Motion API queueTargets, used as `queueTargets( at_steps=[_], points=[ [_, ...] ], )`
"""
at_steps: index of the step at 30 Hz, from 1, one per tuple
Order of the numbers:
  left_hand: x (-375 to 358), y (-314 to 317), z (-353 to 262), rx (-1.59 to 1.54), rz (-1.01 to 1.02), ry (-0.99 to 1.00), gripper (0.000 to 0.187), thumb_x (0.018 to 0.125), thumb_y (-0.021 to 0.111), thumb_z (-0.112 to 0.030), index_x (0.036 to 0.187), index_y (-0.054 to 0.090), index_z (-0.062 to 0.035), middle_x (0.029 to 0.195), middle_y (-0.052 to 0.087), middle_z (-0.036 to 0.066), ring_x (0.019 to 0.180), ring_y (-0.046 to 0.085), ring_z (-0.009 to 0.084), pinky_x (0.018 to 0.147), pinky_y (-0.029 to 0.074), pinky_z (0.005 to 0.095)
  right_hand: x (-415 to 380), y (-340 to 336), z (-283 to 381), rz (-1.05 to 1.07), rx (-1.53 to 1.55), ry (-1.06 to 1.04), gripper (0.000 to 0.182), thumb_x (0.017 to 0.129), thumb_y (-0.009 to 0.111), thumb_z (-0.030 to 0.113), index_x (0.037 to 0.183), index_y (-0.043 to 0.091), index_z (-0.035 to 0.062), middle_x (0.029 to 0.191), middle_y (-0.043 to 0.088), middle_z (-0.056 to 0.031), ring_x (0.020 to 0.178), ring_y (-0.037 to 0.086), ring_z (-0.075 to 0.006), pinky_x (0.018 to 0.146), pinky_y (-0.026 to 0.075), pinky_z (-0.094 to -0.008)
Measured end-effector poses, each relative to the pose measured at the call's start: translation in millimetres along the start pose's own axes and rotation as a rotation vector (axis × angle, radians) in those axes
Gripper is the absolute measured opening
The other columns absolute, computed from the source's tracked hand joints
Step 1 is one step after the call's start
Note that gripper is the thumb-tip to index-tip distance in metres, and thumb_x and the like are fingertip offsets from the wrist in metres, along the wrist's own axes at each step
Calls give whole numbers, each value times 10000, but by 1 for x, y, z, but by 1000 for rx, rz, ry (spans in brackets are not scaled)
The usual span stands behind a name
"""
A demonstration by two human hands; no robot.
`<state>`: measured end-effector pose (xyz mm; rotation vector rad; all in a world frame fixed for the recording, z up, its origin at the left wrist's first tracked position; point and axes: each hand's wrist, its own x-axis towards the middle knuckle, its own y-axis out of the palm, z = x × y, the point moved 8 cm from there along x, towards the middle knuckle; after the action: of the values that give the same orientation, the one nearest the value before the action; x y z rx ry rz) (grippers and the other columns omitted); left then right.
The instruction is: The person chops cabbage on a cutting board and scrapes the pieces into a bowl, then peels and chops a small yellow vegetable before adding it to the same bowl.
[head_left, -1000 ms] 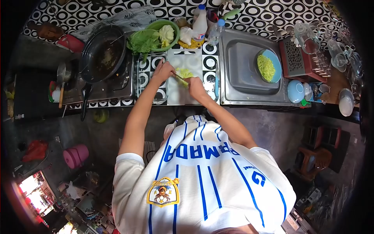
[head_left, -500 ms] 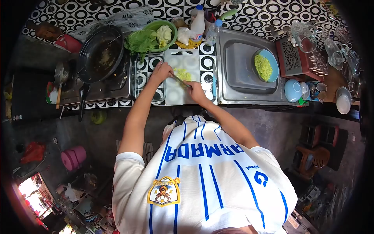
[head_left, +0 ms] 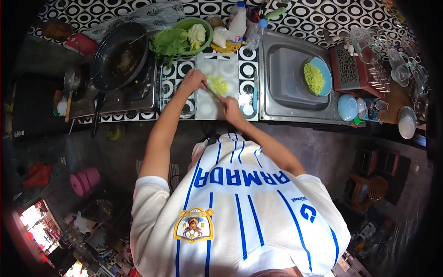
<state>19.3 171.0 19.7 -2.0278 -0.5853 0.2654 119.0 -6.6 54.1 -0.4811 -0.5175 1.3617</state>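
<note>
Right hand (head_left: pixel 232 112): gripping the knife (head_left: pixel 213 94), closer to the body than a second ago
Left hand (head_left: pixel 192 82): at the blade's far end; grip unclear
Chopped greens (head_left: pixel 218 84): beyond the right hand, on the white board (head_left: pixel 211 109), apparently uncovered

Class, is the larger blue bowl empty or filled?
Filled: green shreds cover most of the inside of the larger blue bowl; depth unclear.

I see a glaring, washed-out white rectangular opening (head_left: pixel 40 227) lower left, a dim, shadowed grey floor (head_left: pixel 295 143), and fisheye bending toward black edges.
</note>
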Motion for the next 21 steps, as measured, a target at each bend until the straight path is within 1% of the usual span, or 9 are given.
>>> queueTargets(
  at_steps=[2,4,7,9,10,13,17,18,21],
  points=[
    [4,4,2,73,77,-23,101,635,810,-170,723,766,-191,817,679,50,932,630,266,917,458,395,8,3,-5,61,11,93,477,807,549,-67,1258,663,36,799,611,-269,684,597,-416,676,483,-459],
    [1,8,3,88,121,-64,116,631,812,-162,735,767,-189,808,671,63,960,624,268,903,463,393,4,8,-1,38,-18,51,474,812,551,-58,1262,662,40,792,605,-268,689,593,-417,680,479,-462],
    [2,14,8,85,75,-29,127,619,819,-156,731,765,-183,821,670,69,936,629,276,903,469,392,-8,12,3,-49,-27,-15,480,815,549,-63,1271,657,42,782,590,-265,705,582,-418,693,467,-468],
    [3,12,9,80,106,-37,130,615,819,-146,727,763,-180,822,669,73,923,635,281,890,481,393,-15,9,9,-110,-45,-74,478,816,550,-67,1271,654,36,782,587,-264,719,583,-420,699,465,-473],
    [3,10,7,77,118,-46,132,613,819,-140,725,762,-179,822,669,75,916,638,284,884,487,393,-7,12,3,-24,-55,-30,478,818,549,-69,1271,653,39,788,585,-265,717,574,-421,691,457,-480],
    [5,8,6,81,143,-95,131,607,813,-126,719,759,-168,818,679,71,922,649,281,850,505,395,3,10,5,11,-16,20,481,817,545,-68,1274,648,35,790,578,-265,702,549,-424,684,443,-488],
    [7,8,3,14,125,-108,133,595,822,-104,694,745,-149,817,713,69,869,673,270,816,524,392,-17,11,15,-144,-89,-95,549,787,536,-79,1322,607,21,822,595,-266,705,560,-420,681,452,-480],
    [8,8,2,71,146,-94,122,625,814,-118,719,747,-156,800,715,67,838,680,270,793,531,390,-17,13,12,-106,-99,-94,558,783,533,-81,1328,601,21,814,593,-264,705,563,-416,679,452,-478],
    [10,9,1,150,244,-193,119,645,805,-133,747,752,-162,782,713,52,831,683,278,892,511,409,-8,8,0,15,-90,-82,570,779,528,-83,1336,592,19,796,592,-265,707,573,-409,679,457,-472]
  ],
)
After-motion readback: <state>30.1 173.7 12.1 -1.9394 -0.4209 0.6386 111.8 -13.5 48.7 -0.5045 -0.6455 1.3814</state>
